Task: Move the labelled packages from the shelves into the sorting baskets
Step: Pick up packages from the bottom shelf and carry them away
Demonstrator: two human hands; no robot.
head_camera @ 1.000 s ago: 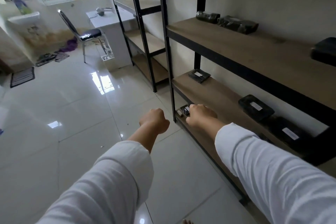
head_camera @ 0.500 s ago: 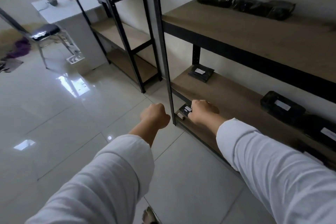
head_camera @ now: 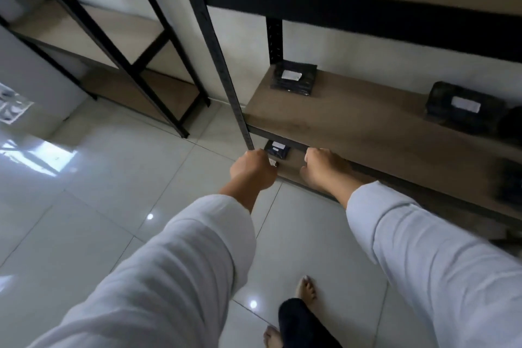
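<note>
Small dark package with a white label (head_camera: 277, 148) lay on the lowest brown wooden shelf (head_camera: 293, 167), between the two hands. The left hand (head_camera: 252, 169) was clenched in a fist, with something small and pale at its knuckles. The right hand (head_camera: 324, 168), fingers curled, held nothing I could see.

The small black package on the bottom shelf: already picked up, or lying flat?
Lying flat: the small black package rests label-up on the bottom shelf, between the two hands, neither holding it.

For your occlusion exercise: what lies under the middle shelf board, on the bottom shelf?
A small labelled package shows at the left end; the middle shelf board covers the rest.
</note>
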